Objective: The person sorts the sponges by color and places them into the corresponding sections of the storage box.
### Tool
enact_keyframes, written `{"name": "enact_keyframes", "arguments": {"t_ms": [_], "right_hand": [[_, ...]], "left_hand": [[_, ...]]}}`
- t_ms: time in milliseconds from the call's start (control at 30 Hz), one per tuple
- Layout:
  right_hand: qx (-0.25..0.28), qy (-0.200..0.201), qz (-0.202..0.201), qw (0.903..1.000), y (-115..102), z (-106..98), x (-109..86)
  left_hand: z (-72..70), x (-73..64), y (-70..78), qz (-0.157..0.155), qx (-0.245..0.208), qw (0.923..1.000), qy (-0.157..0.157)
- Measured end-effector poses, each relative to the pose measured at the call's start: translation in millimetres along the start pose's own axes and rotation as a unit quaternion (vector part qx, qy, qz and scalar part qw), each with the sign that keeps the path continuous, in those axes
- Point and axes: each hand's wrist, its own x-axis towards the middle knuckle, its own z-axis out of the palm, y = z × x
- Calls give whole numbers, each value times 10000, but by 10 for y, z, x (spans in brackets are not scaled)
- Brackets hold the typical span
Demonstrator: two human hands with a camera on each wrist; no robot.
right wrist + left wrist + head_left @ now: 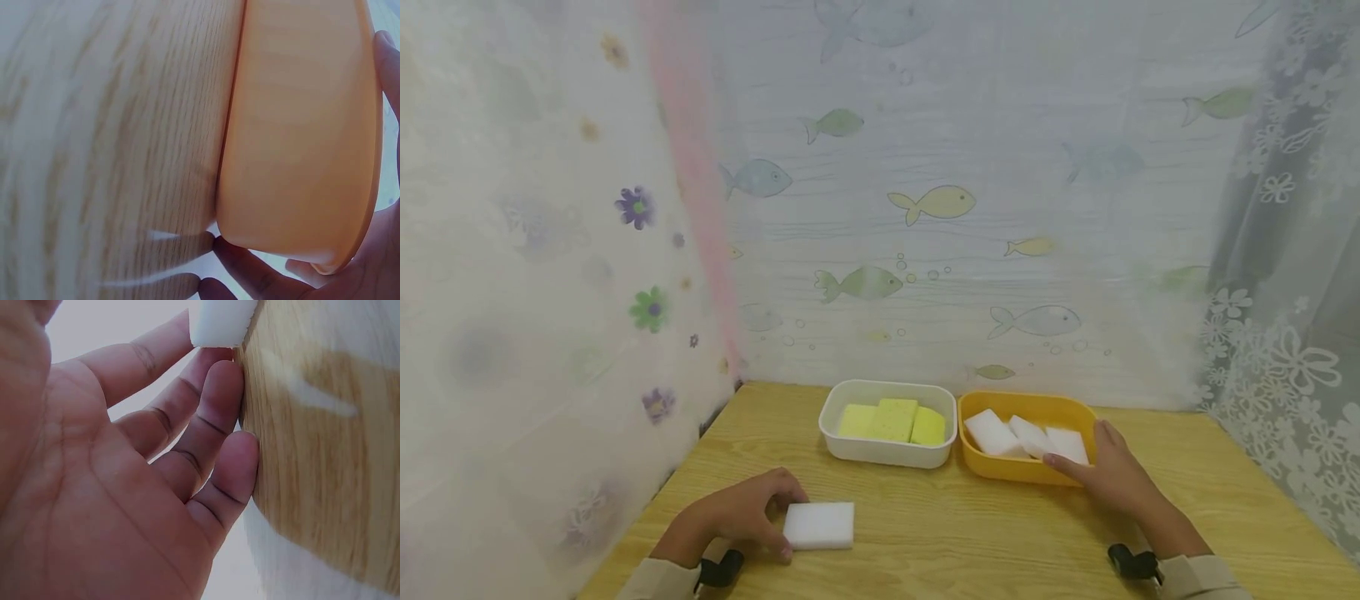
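A white rectangular sponge [819, 526] lies at the left front of the wooden table. My left hand [741, 510] holds it by its left end, thumb at the near corner and fingers at the far one. In the left wrist view the index finger meets the sponge [222, 324], while the other fingertips [239, 464] rest at the table surface. My right hand [1116, 477] grips the right end of an orange container [1022, 468], its thumb over the near rim and fingers around the end wall. Several white sponges [992, 432] lie inside that container.
A white container [887, 454] with yellow sponges [895, 419] stands just left of the orange one. The wooden table [955, 542] reaches back to a fish-patterned curtain [940, 250]. Flowered curtains [647, 308] hang at both sides.
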Motion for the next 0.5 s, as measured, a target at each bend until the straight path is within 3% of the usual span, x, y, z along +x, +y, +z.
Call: {"name": "enact_keyframes", "arguments": {"t_ms": [500], "right_hand": [[129,-45,73,9999,36,14,16]], "left_hand": [[17,106,130,-265,135,9993,205]]}}
